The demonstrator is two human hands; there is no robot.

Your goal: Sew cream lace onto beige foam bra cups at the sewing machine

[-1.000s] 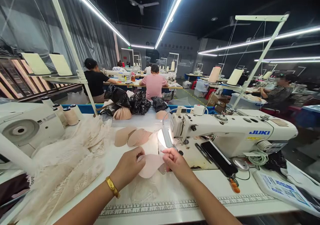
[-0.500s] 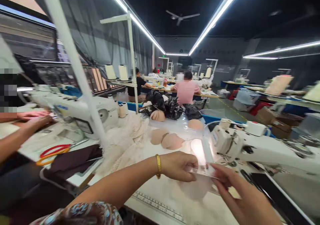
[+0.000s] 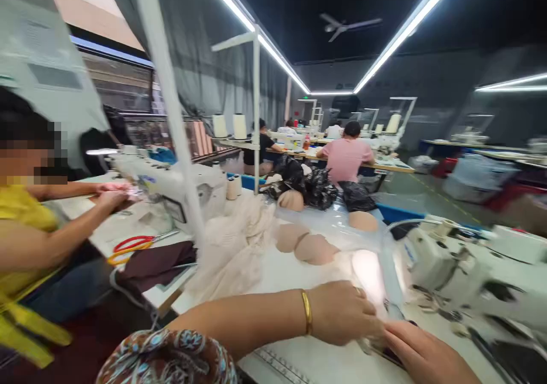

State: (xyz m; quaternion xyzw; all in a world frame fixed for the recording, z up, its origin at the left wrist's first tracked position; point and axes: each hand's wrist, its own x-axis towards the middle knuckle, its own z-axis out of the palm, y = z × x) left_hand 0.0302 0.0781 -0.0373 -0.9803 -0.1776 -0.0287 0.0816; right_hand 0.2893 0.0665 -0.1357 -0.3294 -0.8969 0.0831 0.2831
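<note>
My left hand [image 3: 346, 313], with a gold bangle at the wrist, is closed over the white table, its fingertips blurred. Right beside those fingertips is my right hand [image 3: 421, 347], its fingers held together and partly cut off by the lower frame edge. What lies between the two hands is too blurred to make out. Beige cup-shaped pieces [image 3: 315, 249] rest on the table beyond my left hand. Cream lace fabric [image 3: 237, 244] is heaped to the left of them. A white sewing machine [image 3: 482, 270] stands to the right of my hands.
At the left, a person in yellow [image 3: 25, 219] works at another sewing machine [image 3: 192, 187]. Red and orange scissors [image 3: 132, 246] lie near dark fabric [image 3: 160, 264]. Black bags [image 3: 318, 187] sit beyond the table. A white pole [image 3: 168, 99] rises at left.
The view has swung left, bringing the person in yellow further into sight. My hands have come together and sit lower and further right in the picture. The pale piece stretched between them no longer shows clearly.
</note>
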